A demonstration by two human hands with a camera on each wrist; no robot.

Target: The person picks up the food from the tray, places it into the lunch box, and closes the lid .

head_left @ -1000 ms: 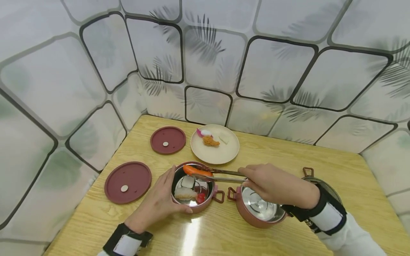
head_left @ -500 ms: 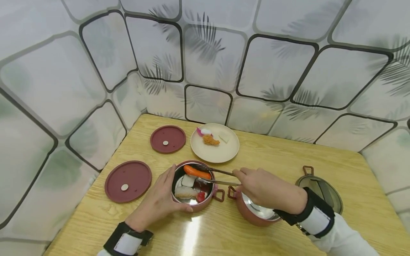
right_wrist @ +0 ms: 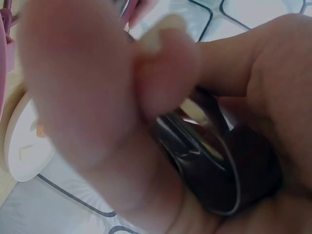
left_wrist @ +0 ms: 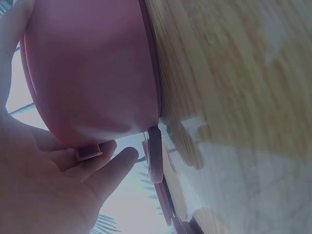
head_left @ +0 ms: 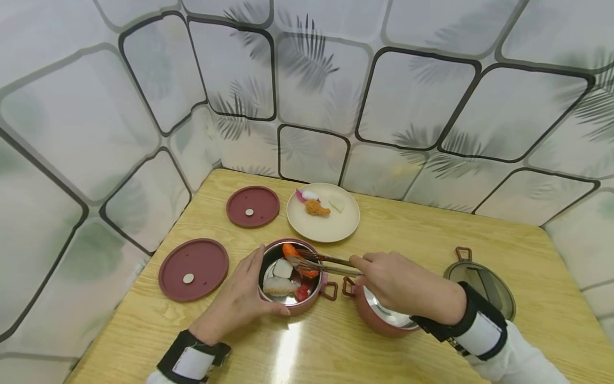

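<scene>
My left hand [head_left: 242, 296] grips a small pink-brown pot [head_left: 299, 308] at its left side, thumb along the near wall. The left wrist view shows the pot's outer wall [left_wrist: 97, 63] with fingers around it, near a handle. Inside lie a white block [head_left: 283, 268], a pale fillet-like piece [head_left: 279, 286] and a small red piece [head_left: 302, 292]. My right hand [head_left: 390, 280] holds metal tongs [head_left: 336, 265]. Their fork-like tips lie over an orange sausage-shaped food [head_left: 291, 250], tilted in the pot's far part. In the right wrist view, fingers wrap the tongs' dark bent end [right_wrist: 209, 170].
A second pot [head_left: 379, 317] stands under the right hand, its handle near the first pot's. At right lies a glass lid [head_left: 503, 298]. A cream plate [head_left: 323, 229] with a drumstick [head_left: 316, 208] sits behind. Two flat maroon discs [head_left: 201, 256] lie at left.
The orange sausage-shaped food has swung from nearly level to a steeper tilt, and the tongs' tips have moved closer together over it. The left hand has stayed on the pot.
</scene>
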